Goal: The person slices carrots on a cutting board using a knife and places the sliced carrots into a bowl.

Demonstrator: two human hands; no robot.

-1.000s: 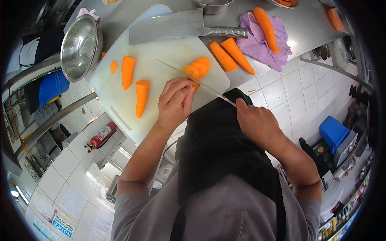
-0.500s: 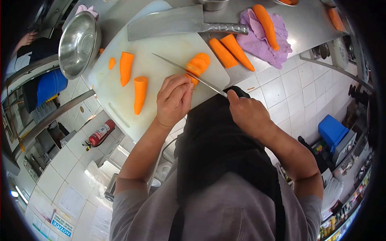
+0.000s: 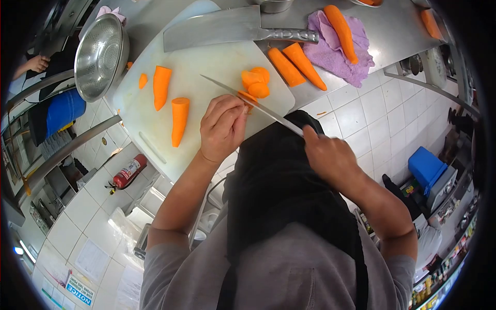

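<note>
- Nearest, the person's black cloth apron point(image 3: 279, 181) stands against the white plastic cutting board's point(image 3: 137, 111) near edge.
- The left hand point(image 3: 222, 126) is bunched on the board, fingertips drawn in, apparently pinching a short orange carrot piece point(image 3: 250, 108); the hand hides most of it, so its long axis cannot be told.
- The right hand point(image 3: 330, 157) is closed in a fist round the handle of a long, narrow steel knife point(image 3: 274, 114), beyond the board's near edge, before the apron.
- The key relation: the piece lies at the left hand's fingertips, right beneath the blade, which slants from the right fist up and leftward, its tip over mid-board. The left hand is much the nearer.
- Just past the blade, near the board's right edge, lies a small heap of round orange carrot slices point(image 3: 253, 78).
- Left of the left hand, two thick, blunt-cut orange carrot lengths point(image 3: 180, 121) point their narrow ends toward the person; bare white board shows between them and the slices.
- Across the far side, a broad steel cleaver point(image 3: 212, 30) bounds that room, its handle jutting past the board's right edge.
- Right of the board, two orange carrots point(image 3: 285, 67) lie side by side on the steel table point(image 3: 289, 21).
</note>
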